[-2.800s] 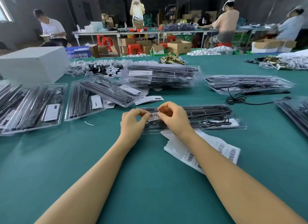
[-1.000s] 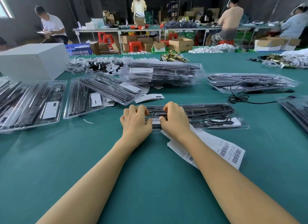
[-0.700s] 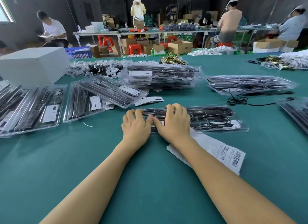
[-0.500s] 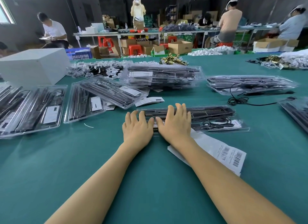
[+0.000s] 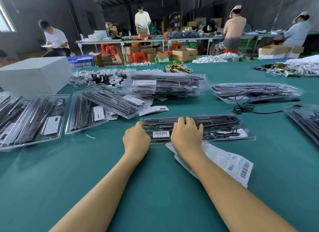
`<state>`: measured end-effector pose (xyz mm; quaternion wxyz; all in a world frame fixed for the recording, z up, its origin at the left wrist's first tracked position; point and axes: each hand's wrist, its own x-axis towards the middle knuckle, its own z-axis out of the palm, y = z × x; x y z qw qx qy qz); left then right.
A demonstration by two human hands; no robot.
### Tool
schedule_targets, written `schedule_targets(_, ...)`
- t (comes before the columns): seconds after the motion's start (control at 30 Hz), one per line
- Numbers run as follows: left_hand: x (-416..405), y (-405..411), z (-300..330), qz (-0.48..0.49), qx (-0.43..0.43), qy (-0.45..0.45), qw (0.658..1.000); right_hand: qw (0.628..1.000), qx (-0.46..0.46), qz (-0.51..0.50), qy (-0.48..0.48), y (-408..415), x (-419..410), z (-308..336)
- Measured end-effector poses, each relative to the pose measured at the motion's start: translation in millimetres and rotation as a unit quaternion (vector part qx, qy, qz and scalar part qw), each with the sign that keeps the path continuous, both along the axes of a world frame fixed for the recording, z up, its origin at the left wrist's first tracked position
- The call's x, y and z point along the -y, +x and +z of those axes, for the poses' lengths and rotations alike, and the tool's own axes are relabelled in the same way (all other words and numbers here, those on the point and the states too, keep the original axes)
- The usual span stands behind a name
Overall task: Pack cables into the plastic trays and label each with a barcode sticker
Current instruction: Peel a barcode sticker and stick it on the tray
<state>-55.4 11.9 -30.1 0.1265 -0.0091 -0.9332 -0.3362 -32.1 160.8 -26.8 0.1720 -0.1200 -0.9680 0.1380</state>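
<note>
A clear plastic tray (image 5: pixel 222 128) with black cables inside lies across the green table in front of me. A white barcode sticker (image 5: pixel 160 133) sits on its lid, showing between my hands. My left hand (image 5: pixel 136 138) curls over the tray's left end. My right hand (image 5: pixel 187 134) rests on the lid just right of the sticker, fingers spread and touching the top. A white backing sheet with barcode stickers (image 5: pixel 236 164) lies under my right forearm, partly tucked beneath the tray's near edge.
Packed trays lie at the left (image 5: pixel 32 117), left of centre (image 5: pixel 110 100), stacked behind (image 5: pixel 165 85) and at the right (image 5: pixel 255 91). A loose black cable (image 5: pixel 245 109) and a white box (image 5: pixel 34 74) are also on the table. People work at benches behind.
My hands held the sticker over the tray, laid it down and pressed it flat side by side. They have now slid apart, uncovering the sticker, and my left hand has curled at the tray's end.
</note>
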Motion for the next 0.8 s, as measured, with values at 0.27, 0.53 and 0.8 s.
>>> schedule_targets(0.27,6,6,16,-0.092,0.064,0.527,0.843,1.000,-0.002,0.016,-0.007,-2,-4,4)
schedule_targets(0.53,12,-1,26,-0.067,0.133,0.744,0.652,0.978,0.122,0.168,0.011,3,-14,45)
schedule_targets(0.8,11,7,36,-0.161,0.133,0.816,0.539,0.993,-0.049,0.035,0.104,5,-40,62)
